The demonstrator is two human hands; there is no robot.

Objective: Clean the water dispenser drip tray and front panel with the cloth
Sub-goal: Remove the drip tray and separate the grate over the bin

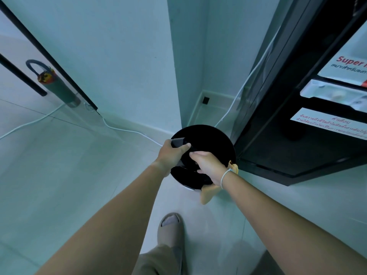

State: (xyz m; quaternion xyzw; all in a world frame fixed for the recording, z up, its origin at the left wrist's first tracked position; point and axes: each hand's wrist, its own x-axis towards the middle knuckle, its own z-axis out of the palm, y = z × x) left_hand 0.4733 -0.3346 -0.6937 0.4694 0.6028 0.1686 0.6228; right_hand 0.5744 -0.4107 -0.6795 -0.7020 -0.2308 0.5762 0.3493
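Drip tray (178, 142), a dark, flat, hard-looking piece, sits in your left hand (172, 153) over the round black bin (210, 135) at the foot of the wall corner, at about 10 o'clock on the bin's mouth. Your left fingers and thumb curl around the tray's near end. Your right hand (209, 168) hovers just beside it with fingers curled, and the yellow cloth (207, 195) trails from under the palm toward 5 o'clock, so it appears to be gripped there. Whether the right fingertips also touch the tray cannot be told against the black background.

The tray looks light and rigid, probably plastic, and likely slick if wet. Keep hold by its edges or short ends, with the thumb on top, and wipe with the cloth bunched in the other hand. The cloth is soft and limp and needs gathering so it does not drag in the bin.

At 3 o'clock from the bin stands the tall black appliance (297, 116) with its white and red labels. A white cable (127, 130) runs along the floor at 9 o'clock, and your slippered foot (170, 227) plants at 6 o'clock.
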